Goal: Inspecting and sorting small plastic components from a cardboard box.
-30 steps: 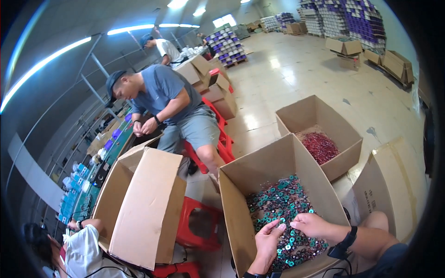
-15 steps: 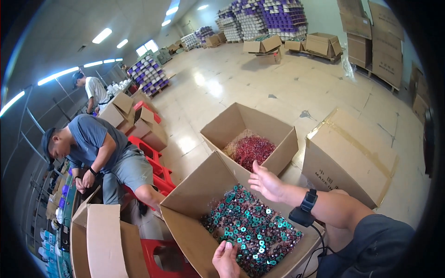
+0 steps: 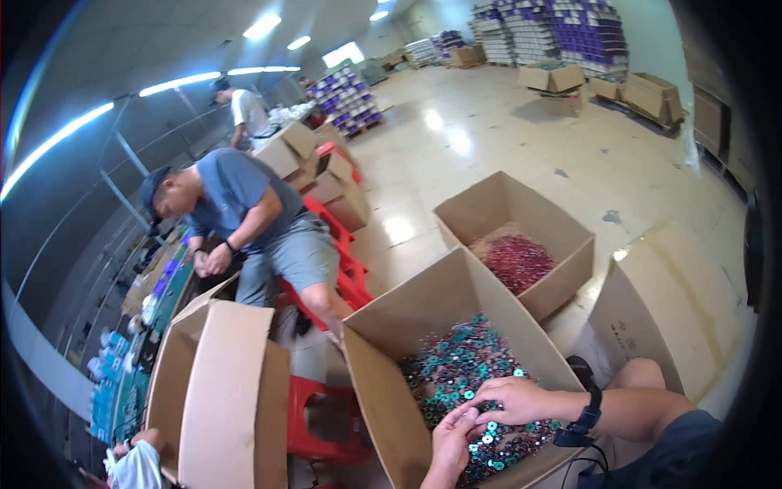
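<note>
My left hand [image 3: 453,444] and my right hand [image 3: 515,399] meet over an open cardboard box [image 3: 381,407] in front of me. The box holds a heap of small dark parts, many with shiny green rings [image 3: 456,371]. My left thumb and fingers pinch together, and the bent fingers of my right hand reach to the same spot. Whatever lies between the fingertips is too small and too covered to make out. A dark watch-like band [image 3: 588,411] is on my right wrist.
Behind my box stands another open carton [image 3: 562,281] with reddish parts [image 3: 517,261]. A taped carton [image 3: 668,301] is at the right. Red stools [image 3: 322,440], a tall open carton [image 3: 224,391] and a seated person [image 3: 244,220] are at the left. Another person's sleeve [image 3: 134,464] shows lower left.
My right hand, spread over the box's far edge before, has come down to meet my left hand with its fingers bent. The view has turned left, so everything sits further right.
</note>
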The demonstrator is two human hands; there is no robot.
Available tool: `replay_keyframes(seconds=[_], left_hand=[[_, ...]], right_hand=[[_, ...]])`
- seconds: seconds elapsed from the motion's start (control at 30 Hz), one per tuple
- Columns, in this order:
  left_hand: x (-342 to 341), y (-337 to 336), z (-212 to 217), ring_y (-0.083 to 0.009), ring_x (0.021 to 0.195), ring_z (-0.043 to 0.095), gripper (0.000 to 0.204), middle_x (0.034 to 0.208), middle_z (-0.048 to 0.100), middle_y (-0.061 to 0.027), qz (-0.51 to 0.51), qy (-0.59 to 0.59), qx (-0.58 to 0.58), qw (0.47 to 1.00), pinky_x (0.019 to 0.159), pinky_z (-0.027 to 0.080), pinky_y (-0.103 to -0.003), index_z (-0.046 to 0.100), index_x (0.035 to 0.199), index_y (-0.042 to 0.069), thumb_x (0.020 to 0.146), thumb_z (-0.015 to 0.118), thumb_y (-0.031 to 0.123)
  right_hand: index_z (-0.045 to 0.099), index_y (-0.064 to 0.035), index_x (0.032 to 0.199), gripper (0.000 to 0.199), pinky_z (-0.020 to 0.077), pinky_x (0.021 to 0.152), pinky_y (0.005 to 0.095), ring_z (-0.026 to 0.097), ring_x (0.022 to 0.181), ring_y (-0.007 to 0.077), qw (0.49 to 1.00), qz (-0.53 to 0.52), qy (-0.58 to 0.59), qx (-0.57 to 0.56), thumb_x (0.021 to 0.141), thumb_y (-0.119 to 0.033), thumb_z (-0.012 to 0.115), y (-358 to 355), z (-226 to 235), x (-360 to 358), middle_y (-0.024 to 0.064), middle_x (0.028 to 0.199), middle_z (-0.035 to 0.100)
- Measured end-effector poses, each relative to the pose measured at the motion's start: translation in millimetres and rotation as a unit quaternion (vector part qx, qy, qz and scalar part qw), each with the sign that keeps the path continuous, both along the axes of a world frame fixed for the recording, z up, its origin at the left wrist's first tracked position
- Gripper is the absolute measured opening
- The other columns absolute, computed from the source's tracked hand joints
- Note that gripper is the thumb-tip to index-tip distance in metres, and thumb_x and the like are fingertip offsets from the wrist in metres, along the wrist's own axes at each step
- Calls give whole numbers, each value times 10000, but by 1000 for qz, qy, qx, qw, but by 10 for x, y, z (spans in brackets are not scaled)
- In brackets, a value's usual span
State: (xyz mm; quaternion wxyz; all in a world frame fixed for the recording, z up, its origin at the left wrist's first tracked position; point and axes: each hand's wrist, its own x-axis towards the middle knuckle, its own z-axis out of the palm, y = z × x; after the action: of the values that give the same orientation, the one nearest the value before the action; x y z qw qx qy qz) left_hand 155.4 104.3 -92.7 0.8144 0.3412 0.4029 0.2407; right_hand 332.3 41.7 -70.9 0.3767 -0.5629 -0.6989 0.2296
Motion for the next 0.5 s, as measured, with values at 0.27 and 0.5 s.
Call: replay_keyframes(seconds=[0.27,0.5], left_hand=[[-63,-69,442,-295,1106,561,543,1243,545,-190,-48,32,29,998,859,479,-352,424,1349,-24,983,464,374],[-92,-49,386,-299,1071,561,623,1221,547,-224,-67,41,33,996,880,484,-379,389,1358,-50,966,485,424]], right_hand=[[592,-60,879,304,483,638,416,624,758,293,995,-85,43,-18,690,-252,734,183,228,108,100,787,639],[656,-96,752,268,511,656,378,636,723,231,844,-532,59,-28,717,-338,766,-146,461,2113,100,775,661]])
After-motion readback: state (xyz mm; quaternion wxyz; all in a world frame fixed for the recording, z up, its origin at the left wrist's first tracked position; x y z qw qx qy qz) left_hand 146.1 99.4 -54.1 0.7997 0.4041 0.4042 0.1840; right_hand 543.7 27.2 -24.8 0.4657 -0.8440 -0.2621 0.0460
